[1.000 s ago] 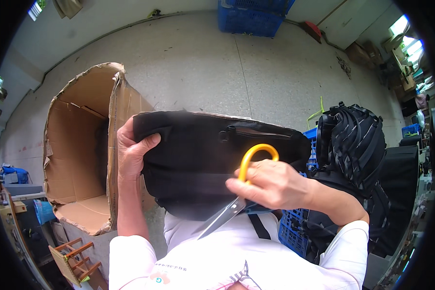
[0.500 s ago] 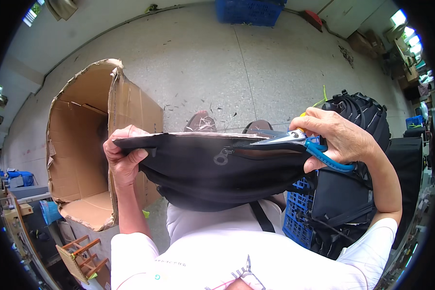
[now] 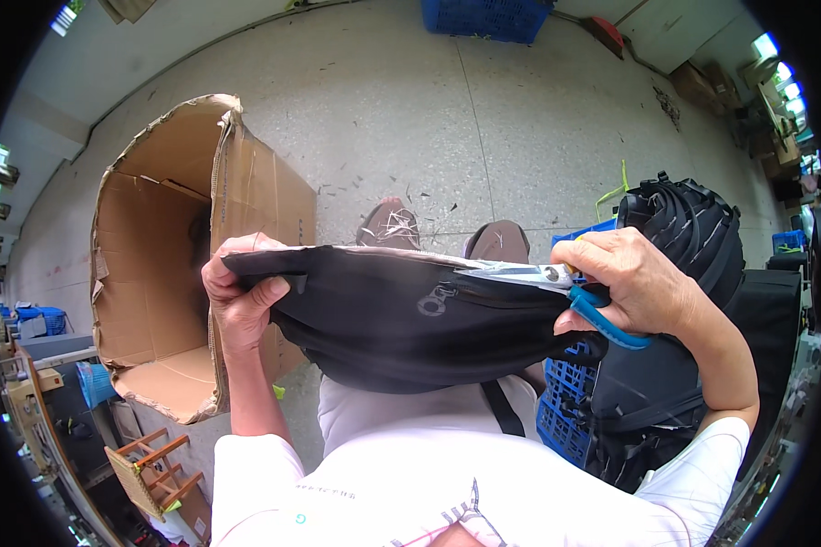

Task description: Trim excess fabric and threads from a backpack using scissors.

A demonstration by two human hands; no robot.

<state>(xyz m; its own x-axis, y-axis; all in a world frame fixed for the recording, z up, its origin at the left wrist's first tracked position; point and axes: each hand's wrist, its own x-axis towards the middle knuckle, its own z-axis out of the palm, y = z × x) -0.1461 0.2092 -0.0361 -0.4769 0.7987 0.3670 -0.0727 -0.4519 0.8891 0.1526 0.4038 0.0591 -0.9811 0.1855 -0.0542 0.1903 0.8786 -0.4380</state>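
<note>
A black fabric bag piece [image 3: 374,319] stretches across my lap, its pale raw edge running along the top. At its left end my left hand [image 3: 249,287] pinches the cloth between thumb and fingers. My right hand [image 3: 634,283] grips scissors [image 3: 520,274] with blue handles, and also seems to steady the right end of the cloth. The blades point left and lie along the upper edge, close to a zipper with a ring-shaped pull [image 3: 433,302]. Whether the blades are fully together is hard to make out.
An open cardboard box [image 3: 265,182] stands at my left. Black bags [image 3: 648,383] are piled by a blue plastic crate [image 3: 566,410] at my right. Another blue crate [image 3: 488,18] sits far ahead. Scraps lie on the floor near my shoes [image 3: 497,242]. A small wooden stool [image 3: 155,474] is at lower left.
The scissors have moved a little left along the cloth's edge and their blades have come closer together. The zipper opening looks less gaping. My left hand keeps its pinch.
</note>
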